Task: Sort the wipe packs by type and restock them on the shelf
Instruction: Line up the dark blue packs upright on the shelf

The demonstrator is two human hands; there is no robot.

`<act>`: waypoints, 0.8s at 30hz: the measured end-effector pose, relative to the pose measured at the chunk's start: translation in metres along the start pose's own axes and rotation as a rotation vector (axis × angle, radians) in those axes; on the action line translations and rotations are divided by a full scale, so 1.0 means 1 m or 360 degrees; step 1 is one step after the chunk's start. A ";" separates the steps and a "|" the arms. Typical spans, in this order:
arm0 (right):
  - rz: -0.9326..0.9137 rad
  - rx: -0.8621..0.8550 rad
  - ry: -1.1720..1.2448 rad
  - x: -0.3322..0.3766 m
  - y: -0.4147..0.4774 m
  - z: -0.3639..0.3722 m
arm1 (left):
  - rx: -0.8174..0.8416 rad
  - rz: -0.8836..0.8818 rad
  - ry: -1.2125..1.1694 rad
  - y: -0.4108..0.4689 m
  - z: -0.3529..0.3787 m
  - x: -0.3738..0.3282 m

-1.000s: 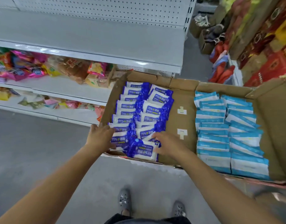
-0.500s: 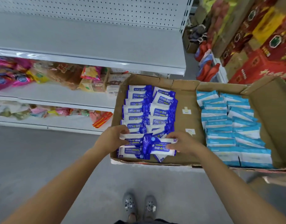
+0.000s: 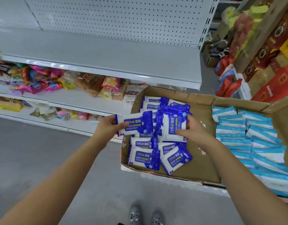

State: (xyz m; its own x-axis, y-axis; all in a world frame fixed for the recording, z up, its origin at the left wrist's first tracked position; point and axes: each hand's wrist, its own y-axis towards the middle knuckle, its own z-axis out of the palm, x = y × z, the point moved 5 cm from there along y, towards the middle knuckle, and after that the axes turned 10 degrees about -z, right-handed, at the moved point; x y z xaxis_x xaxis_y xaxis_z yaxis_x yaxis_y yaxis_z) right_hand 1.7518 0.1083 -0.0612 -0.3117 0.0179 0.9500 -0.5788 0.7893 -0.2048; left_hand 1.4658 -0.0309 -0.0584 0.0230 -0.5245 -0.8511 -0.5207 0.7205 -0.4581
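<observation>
My left hand (image 3: pixel 108 125) grips a dark blue alcohol wipe pack (image 3: pixel 136 123), lifted above the left side of a flat cardboard box (image 3: pixel 198 161). My right hand (image 3: pixel 194 132) holds a second dark blue pack (image 3: pixel 174 125) turned on end, with more blue packs stacked behind it. Several dark blue packs (image 3: pixel 144 157) still lie in two rows in the box's left part. Light blue wipe packs (image 3: pixel 253 140) fill the box's right part in two rows. The wide white shelf (image 3: pixel 107 54) above and to the left of the box is bare.
Lower shelves at the left hold snack bags (image 3: pixel 42 82) and bread packs (image 3: pixel 91 83). Red and brown gift boxes (image 3: pixel 273 65) are stacked at the right. Red and blue bags (image 3: pixel 227 80) lie in the aisle behind the box. Grey floor and my shoes (image 3: pixel 144 216) are below.
Both hands have lifted dark blue packs out of the near end of the box. The left pack has come up and left; the right pack has been turned upright.
</observation>
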 end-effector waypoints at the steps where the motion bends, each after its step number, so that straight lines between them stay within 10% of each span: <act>1: -0.0038 0.0010 0.0014 0.006 0.005 0.006 | -0.0043 0.0001 -0.0039 -0.002 -0.009 0.000; 24: -0.0195 0.0004 0.0647 0.201 0.221 0.327 | -0.0238 0.0127 -0.0496 0.118 -0.390 -0.003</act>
State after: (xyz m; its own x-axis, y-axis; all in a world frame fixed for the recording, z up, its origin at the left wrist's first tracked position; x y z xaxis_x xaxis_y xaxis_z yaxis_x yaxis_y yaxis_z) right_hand 1.3147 0.0852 0.0077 0.0821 0.1650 0.9829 -0.5949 0.7993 -0.0845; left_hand 1.0717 -0.1214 -0.0094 0.2246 -0.2892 -0.9305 -0.6499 0.6670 -0.3642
